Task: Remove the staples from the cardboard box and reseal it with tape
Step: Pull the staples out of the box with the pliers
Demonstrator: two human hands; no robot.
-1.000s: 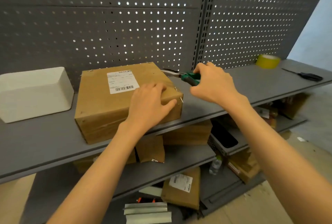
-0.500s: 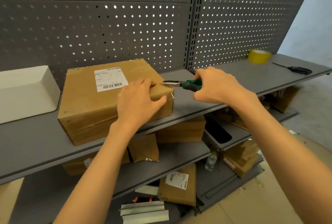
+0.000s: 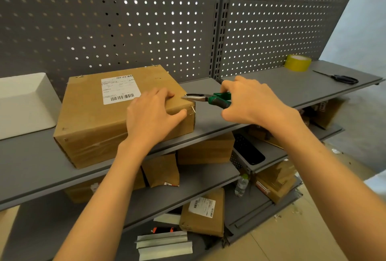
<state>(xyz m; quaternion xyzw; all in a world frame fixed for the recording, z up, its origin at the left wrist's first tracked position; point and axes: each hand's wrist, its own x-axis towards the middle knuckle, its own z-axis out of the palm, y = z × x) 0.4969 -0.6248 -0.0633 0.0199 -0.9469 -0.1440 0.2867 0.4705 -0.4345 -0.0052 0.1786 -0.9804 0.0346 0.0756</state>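
A brown cardboard box (image 3: 89, 122) with a white shipping label lies flat on the grey shelf (image 3: 240, 118). My left hand (image 3: 152, 116) presses on its near right corner, fingers spread. A bent staple (image 3: 193, 109) sticks out of that corner, just right of my thumb. My right hand (image 3: 252, 101) grips green-handled long-nose pliers (image 3: 208, 99); their tips touch the box's right top edge beside my left fingertips. More staples show at the box's back and left corners. A yellow tape roll (image 3: 297, 63) stands far right on the shelf.
A white tray (image 3: 25, 104) sits left of the box. Black scissors (image 3: 342, 78) lie near the tape at the shelf's right end. A perforated grey back panel rises behind. Lower shelves hold several cardboard parcels, a water bottle and metal strips.
The pliers' tips have come down and left from behind the box to its right top edge. My left hand stays pressed on the box corner.
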